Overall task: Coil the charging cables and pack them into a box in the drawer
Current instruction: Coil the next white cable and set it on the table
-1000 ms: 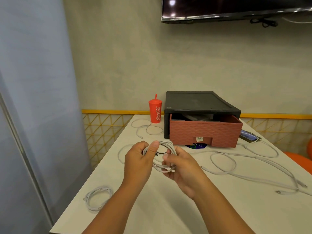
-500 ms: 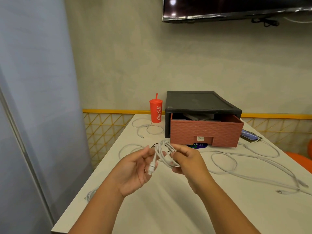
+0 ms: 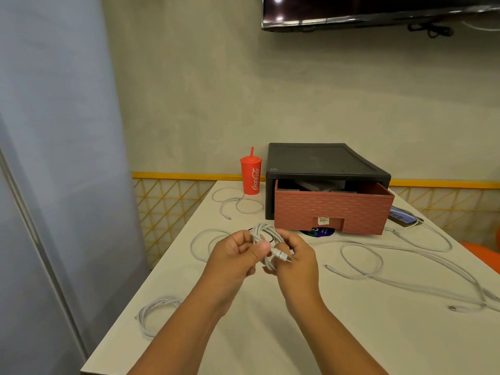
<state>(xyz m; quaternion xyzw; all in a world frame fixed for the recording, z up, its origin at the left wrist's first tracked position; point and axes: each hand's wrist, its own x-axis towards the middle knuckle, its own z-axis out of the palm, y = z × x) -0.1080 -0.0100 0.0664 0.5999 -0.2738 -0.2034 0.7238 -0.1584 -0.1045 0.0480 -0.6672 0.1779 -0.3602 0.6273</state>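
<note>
The left hand (image 3: 235, 255) and right hand (image 3: 296, 257) both pinch a coiled white cable (image 3: 266, 235) held between them above the table (image 3: 270, 334), its plug end lying across the right fingers. Just beyond the hands stands the open drawer (image 3: 331, 209). Loose cables (image 3: 378, 255) trail to the right; another coiled cable (image 3: 154, 313) lies left of the forearms.

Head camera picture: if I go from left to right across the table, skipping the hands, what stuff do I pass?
Coiled white cable → red cup → pink drawer → phone.
</note>
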